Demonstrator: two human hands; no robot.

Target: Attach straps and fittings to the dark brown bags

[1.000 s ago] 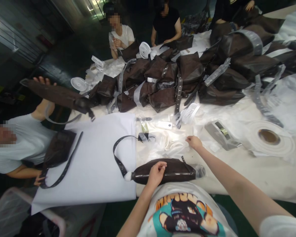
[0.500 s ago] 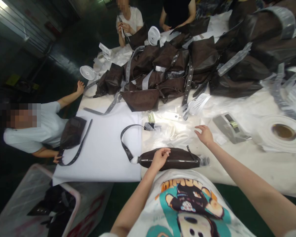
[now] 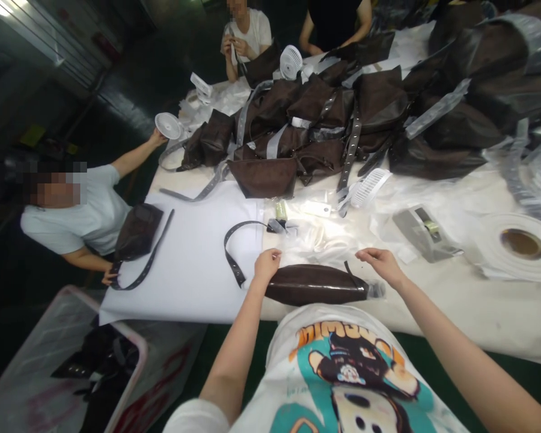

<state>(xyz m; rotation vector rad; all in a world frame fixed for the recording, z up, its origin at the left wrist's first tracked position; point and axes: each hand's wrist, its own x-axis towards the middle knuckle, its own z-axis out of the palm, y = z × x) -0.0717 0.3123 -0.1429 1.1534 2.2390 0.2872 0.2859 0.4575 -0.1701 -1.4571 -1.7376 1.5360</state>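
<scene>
person's printed shirt (image 3: 342, 367) is right up against the near table edge. bin (image 3: 140, 347) at lower left, pinkish rim, dark pieces inside.

bag (image 3: 318, 285): dark brown, lying flat lengthwise on the table (image 3: 460, 313), just in front of the shirt. clear plastic at its right end. strap (image 3: 228, 243) loops out left onto the white sheet (image 3: 184, 264).

left hand (image 3: 267, 264) is over the bag's left end, fingers curled, thumb to fingertips. right hand (image 3: 381, 264) is above the right end, palm down, fingertips drawn close to the thumb. clear film (image 3: 318, 240) spreads between them, behind the bag; too fine to tell if either hand grips it.

co-worker (image 3: 79, 225) at left: one hand on the strap of a small bag (image 3: 139, 231), other arm stretched to a round fan (image 3: 169, 126).

past the film: green item (image 3: 281, 209), white tag (image 3: 318, 208). tape dispenser (image 3: 421, 234) and big white roll (image 3: 518, 240) to the right. white fan (image 3: 370, 187) tilted, just before the bag pile (image 3: 264, 177).

far side: two more people, one in white (image 3: 259, 30), one in black (image 3: 336, 27).
</scene>
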